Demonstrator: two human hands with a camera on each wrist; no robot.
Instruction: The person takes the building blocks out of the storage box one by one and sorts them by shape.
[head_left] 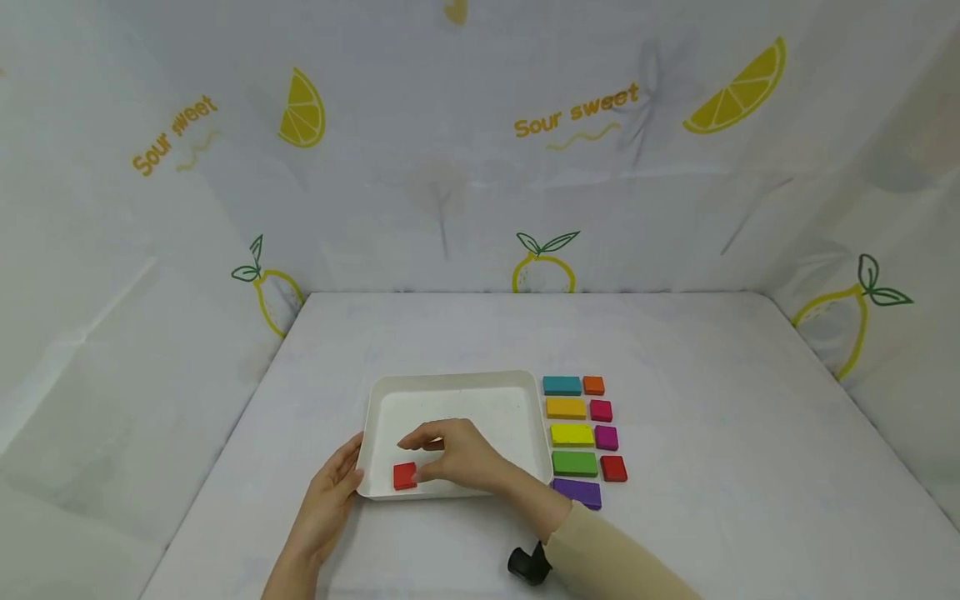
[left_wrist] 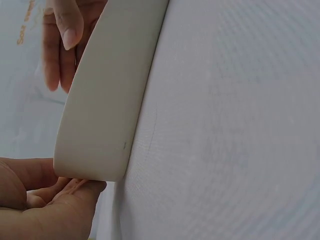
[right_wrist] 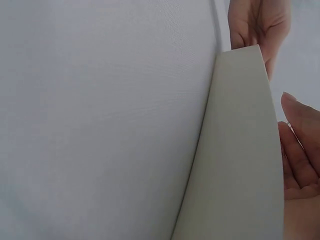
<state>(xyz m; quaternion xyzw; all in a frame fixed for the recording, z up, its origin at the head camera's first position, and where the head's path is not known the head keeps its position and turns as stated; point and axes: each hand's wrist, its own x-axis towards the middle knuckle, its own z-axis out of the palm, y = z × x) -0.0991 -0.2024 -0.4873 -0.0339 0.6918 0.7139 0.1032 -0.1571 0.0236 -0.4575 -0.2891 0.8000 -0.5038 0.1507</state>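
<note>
A shallow white tray (head_left: 461,381) lies on the table, and a red square block (head_left: 404,476) sits inside near its front left corner. My left hand (head_left: 330,492) holds the tray's left edge by that corner; in the left wrist view, the fingers (left_wrist: 75,200) touch the tray wall. Over the tray reaches my right hand (head_left: 457,454), thumb and fingers spread apart. Its thumb tip is at the red block's right edge; contact is unclear. The right wrist view shows the right hand (right_wrist: 302,150) beyond the tray wall (right_wrist: 235,145), with the block hidden.
Right of the tray, two columns of blocks lie flat: long ones, including a blue block (head_left: 562,385) and a purple block (head_left: 577,493), and small ones, including an orange block (head_left: 593,385) and a dark red block (head_left: 613,468). A black object (head_left: 528,567) is near the right sleeve.
</note>
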